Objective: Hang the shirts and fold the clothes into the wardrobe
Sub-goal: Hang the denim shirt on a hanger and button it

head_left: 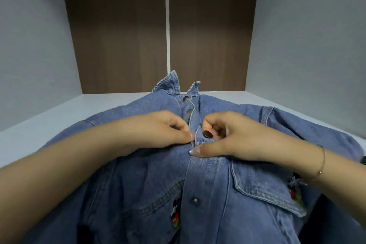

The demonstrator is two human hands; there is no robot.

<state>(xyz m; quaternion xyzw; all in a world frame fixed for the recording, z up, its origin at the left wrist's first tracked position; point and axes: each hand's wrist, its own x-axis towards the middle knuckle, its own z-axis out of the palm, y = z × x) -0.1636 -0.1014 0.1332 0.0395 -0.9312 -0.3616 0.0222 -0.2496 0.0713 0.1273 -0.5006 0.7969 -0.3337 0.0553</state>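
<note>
Pinching denim shirt (208, 180) placket, both hands

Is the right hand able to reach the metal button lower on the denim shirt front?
Probably yes. The metal button lies uncovered on the denim shirt, just below the right hand, with nothing between them, though that hand now pinches the placket.

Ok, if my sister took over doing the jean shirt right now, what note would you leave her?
Left hand: pinching the left edge of the button strip.
Right hand: pinching the other edge by a dark button.
Denim shirt: lying front up on the white shelf, collar toward the brown back panel.
Done: the top two buttons look fastened.
Left: finish this button, do the lower snap, then fold or hang it. No hanger is in view.
</note>
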